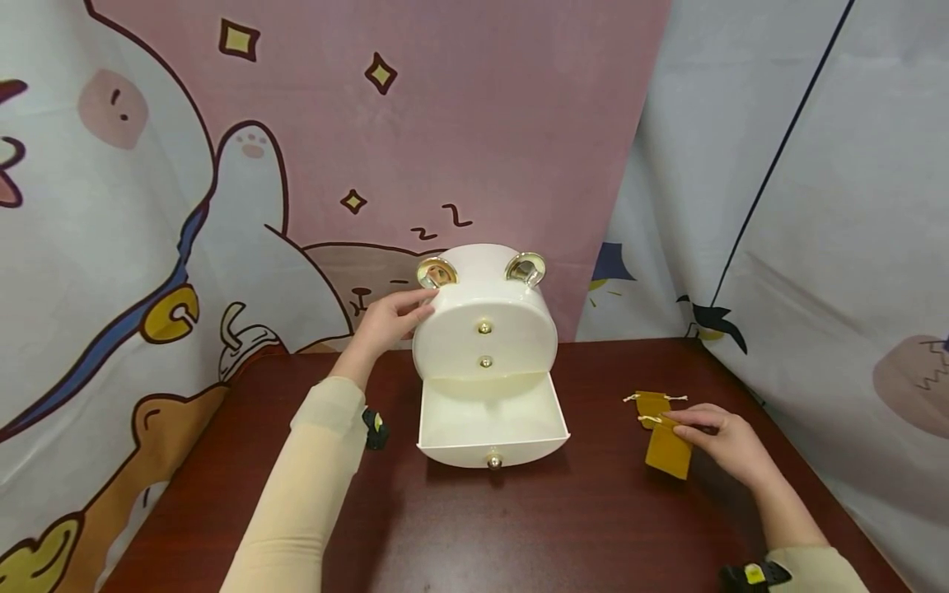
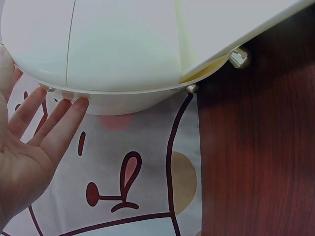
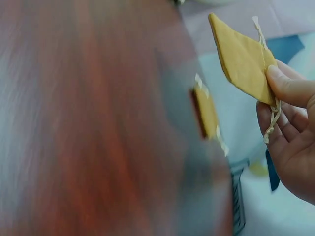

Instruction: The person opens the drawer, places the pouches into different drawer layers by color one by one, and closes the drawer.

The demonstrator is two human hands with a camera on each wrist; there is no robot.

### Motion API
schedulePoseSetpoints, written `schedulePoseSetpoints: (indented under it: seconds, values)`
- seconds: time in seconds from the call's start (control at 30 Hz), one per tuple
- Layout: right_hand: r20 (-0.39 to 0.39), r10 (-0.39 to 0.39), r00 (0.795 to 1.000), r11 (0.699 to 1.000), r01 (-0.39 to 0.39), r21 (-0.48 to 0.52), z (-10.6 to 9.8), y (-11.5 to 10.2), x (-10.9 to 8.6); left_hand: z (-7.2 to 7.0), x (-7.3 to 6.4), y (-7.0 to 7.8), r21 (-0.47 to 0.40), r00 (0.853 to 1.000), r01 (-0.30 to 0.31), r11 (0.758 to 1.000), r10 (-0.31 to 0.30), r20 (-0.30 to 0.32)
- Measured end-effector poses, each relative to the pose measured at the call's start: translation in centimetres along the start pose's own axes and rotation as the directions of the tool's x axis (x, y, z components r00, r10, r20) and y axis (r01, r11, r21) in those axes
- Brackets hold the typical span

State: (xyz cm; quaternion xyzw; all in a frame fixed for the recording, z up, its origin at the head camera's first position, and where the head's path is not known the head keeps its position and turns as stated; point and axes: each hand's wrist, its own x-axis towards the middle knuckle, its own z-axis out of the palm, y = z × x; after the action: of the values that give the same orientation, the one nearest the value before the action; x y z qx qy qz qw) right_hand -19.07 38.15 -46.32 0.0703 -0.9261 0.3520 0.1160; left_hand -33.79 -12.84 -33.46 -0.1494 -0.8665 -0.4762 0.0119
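A white drawer box (image 1: 485, 329) with two gold ears stands at the middle of the table, its bottom drawer (image 1: 493, 412) pulled out with nothing visible inside. My left hand (image 1: 389, 324) touches the box's upper left side; in the left wrist view its fingertips (image 2: 78, 105) rest against the white shell. Over the right side of the table, my right hand (image 1: 725, 441) pinches a yellow drawstring pouch (image 1: 670, 450) near its corded end, between thumb and fingers. A second yellow pouch (image 1: 650, 402) lies on the table just behind it, partly covered by the held one.
The dark reddish wooden table (image 1: 460, 535) carries the box and pouches. Behind it hangs a printed cartoon cloth (image 1: 474, 123); another pale cloth (image 1: 808, 206) borders the right edge. A dark basket-like object (image 3: 237, 196) shows past the table's edge.
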Motion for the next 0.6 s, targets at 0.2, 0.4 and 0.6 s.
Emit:
schedulePoseSetpoints:
  seconds: [0.2,0.4,0.6]
  values:
    - [0.006,-0.028,1.0,0.993,0.027,0.117,1.1,-3.1,1.9,0.0,0.0,0.1,0.002,1.0,0.002,1.0,-0.002,0.005]
    - [0.019,-0.041,0.999,0.976,0.036,0.213,2.1,-6.5,3.6,0.0,0.0,0.2,0.008,1.0,0.002,1.0,-0.002,0.002]
    - [0.014,-0.11,0.994,0.966,0.103,0.237,3.7,-9.3,5.2,0.0,0.0,0.0,0.0,1.0,0.009,1.0,-0.009,0.003]
